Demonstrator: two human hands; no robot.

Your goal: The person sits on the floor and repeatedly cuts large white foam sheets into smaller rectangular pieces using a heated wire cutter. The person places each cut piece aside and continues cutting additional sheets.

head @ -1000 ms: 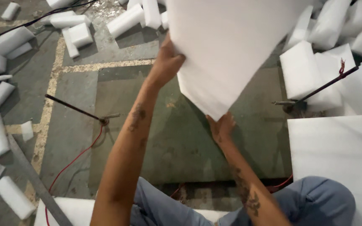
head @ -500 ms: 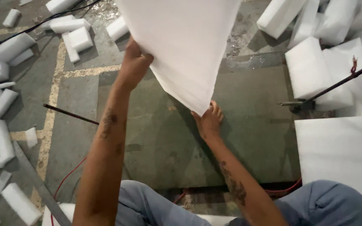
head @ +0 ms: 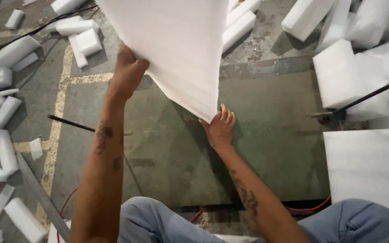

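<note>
Two bare hands handle one large white sheet of soft foam (head: pixel 176 49), which hangs tilted over a dark green floor mat (head: pixel 266 153); the sheet's upper part is cut off by the top edge of the view. The left hand (head: pixel 127 72) grips the sheet's left edge, fingers closed on it, though the fingertips are hidden behind the foam. The right hand (head: pixel 219 128) sits at the sheet's lowest corner, fingers spread slightly apart; the corner covers the fingertips, so whether they pinch the foam or only touch it cannot be told. Both forearms carry dark marks too blurred to make out. Near the bottom, blue-jeaned knees (head: pixel 158 222) are partly cut off. At right, a flat white foam slab (head: pixel 370 166) lies just beside the mat, with stacked white foam blocks (head: pixel 343 76) farther back. A thin dark metal rod (head: pixel 365 96) crosses in front of them, its far end out of frame. At left, scattered white foam offcuts (head: pixel 1 112) litter the grey concrete floor (head: pixel 37 96), and a second thin dark rod (head: pixel 70 123) lies partly hidden behind the left forearm.
</note>
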